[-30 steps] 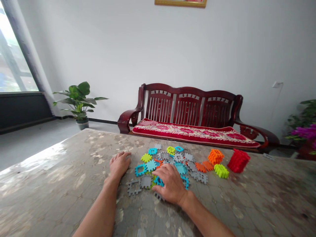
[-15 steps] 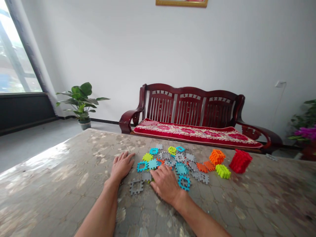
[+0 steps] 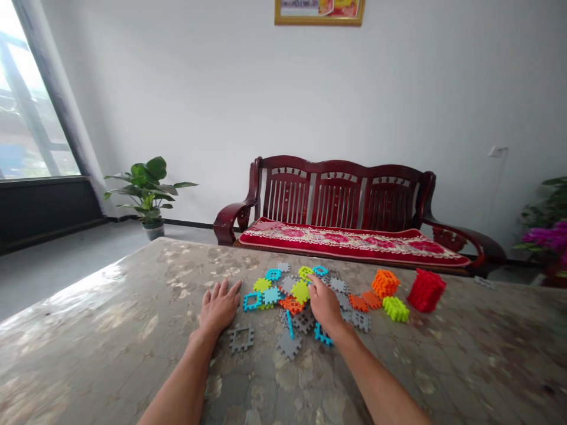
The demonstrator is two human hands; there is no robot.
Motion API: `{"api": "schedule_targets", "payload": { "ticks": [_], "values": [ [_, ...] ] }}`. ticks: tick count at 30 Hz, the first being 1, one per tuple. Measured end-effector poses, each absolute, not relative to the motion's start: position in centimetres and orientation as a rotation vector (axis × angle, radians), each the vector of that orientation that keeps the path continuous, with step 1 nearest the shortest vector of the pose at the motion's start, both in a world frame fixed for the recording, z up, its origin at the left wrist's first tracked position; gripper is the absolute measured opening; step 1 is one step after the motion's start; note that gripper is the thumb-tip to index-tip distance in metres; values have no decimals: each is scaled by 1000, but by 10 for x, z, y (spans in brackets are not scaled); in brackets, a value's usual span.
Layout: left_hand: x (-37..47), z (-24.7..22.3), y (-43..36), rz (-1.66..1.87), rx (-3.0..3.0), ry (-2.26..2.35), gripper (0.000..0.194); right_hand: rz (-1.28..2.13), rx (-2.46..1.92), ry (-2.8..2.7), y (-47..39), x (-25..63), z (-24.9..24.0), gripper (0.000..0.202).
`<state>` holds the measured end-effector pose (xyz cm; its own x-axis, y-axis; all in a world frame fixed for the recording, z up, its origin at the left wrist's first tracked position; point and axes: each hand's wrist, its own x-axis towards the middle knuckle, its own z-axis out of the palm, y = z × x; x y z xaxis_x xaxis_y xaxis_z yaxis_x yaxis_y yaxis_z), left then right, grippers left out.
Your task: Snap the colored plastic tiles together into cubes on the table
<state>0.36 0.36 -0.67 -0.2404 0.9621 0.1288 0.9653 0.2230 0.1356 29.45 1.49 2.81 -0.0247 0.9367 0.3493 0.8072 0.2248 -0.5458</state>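
My left hand [image 3: 220, 306] lies flat on the table with its fingers spread, holding nothing. A lime-green interlocking tile [image 3: 300, 291] is at the fingers of my right hand [image 3: 325, 302], over the middle of a loose pile of tiles; the thumb is hard to make out. Around it lie an orange tile [image 3: 291, 304], a light blue tile [image 3: 271, 295] and a blue frame tile [image 3: 253, 301]. A grey frame tile [image 3: 241, 338] sits just right of my left hand. Nearer me is a solid grey tile [image 3: 289, 345]. My right hand partly covers another blue frame tile [image 3: 323, 334].
Right of the pile stand an orange stack [image 3: 385, 283], a lime-green stack [image 3: 396, 309] and a tall red stack [image 3: 426, 290] of tiles. A patterned cloth covers the table [image 3: 133, 330]. Behind it are a wooden bench [image 3: 339, 192] and a potted plant [image 3: 148, 189].
My right hand has moved away from me and to the right, with a lime-green tile now at its fingers. Tiles at the near side of the pile have shifted. My left hand stays flat.
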Motion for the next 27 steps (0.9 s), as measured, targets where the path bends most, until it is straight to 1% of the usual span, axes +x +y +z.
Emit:
{"api": "schedule_targets", "payload": {
  "ticks": [7,12,14,18,23,27],
  "values": [
    [10,-9,-6,-235,-1978,-2387,51,362,-1675,-1750,37,359,29,46],
    [11,-7,-5,-311,-1971,-2355,49,376,-1731,-1761,34,371,24,42],
    [11,-6,-4,-333,-1953,-2353,49,300,-1774,-1820,30,367,24,44],
    [11,-5,-2,-319,-1936,-2354,49,35,-1883,-1936,23,353,28,57],
    [9,-4,1,-362,-1944,-2341,47,-169,-1897,-1957,19,347,28,47],
    [7,-6,5,-369,-1938,-2339,47,-252,-1870,-1845,13,365,29,46]
  ]
}}
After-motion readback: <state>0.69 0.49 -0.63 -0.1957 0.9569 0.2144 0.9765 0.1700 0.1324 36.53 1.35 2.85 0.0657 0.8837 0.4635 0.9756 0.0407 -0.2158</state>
